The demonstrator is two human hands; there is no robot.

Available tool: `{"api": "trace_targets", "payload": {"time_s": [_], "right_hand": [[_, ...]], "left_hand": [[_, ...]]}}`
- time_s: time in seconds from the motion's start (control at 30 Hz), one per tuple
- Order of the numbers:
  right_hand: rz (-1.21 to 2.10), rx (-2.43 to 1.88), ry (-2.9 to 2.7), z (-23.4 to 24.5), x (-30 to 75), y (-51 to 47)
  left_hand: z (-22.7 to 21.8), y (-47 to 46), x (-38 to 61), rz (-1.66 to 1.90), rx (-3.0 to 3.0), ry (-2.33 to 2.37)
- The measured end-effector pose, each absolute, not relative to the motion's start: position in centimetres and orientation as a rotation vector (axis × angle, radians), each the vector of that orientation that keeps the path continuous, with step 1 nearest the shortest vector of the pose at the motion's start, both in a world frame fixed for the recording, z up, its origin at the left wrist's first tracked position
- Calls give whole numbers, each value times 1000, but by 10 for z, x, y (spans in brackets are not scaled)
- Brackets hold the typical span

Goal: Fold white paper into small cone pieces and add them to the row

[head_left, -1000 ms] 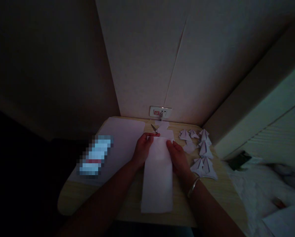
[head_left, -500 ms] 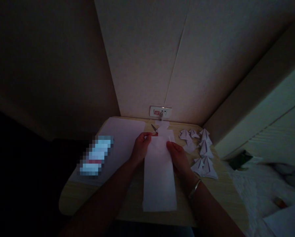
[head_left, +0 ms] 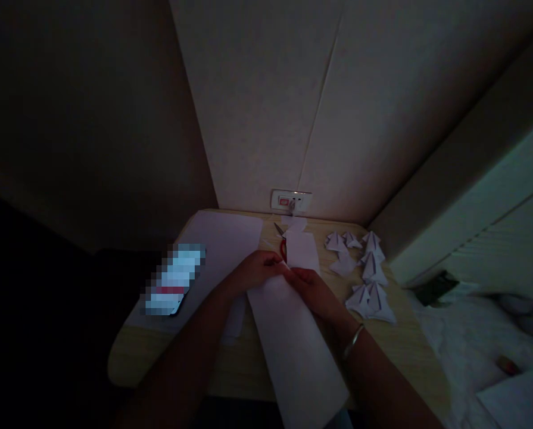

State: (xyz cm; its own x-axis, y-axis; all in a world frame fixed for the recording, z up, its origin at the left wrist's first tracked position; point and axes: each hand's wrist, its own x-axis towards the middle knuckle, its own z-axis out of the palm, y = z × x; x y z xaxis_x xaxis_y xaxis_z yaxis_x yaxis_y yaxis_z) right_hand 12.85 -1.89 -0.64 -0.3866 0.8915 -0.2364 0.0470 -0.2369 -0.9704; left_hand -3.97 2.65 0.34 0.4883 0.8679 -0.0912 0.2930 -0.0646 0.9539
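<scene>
A long strip of white paper (head_left: 295,345) slants toward me, its near end reaching over the table's front edge. My left hand (head_left: 261,268) pinches its far edge near the left corner. Close beside it, my right hand (head_left: 311,289), with a bracelet on the wrist, grips the same far edge, the fingertips of both hands nearly meeting. Just beyond my fingers lies a pair of scissors with red handles (head_left: 283,247), partly covered by a white paper piece (head_left: 302,250).
Folded paper trees (head_left: 372,268) stand in a group on the right of the wooden table (head_left: 409,357). To the left, a phone with a blurred screen (head_left: 174,280) rests on white sheets (head_left: 228,232). A wall socket (head_left: 290,201) is behind the table.
My hands have come together at the paper's far edge and moved nearer to me. The strip has turned, its near end swinging right and toward me. More of the scissors shows.
</scene>
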Motion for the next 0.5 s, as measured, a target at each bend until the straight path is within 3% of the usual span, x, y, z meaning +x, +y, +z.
{"api": "trace_targets", "payload": {"time_s": [0.5], "right_hand": [[1728, -1208, -1379, -2, 121, -23]], "left_hand": [[3, 28, -47, 638, 1426, 1027]]}}
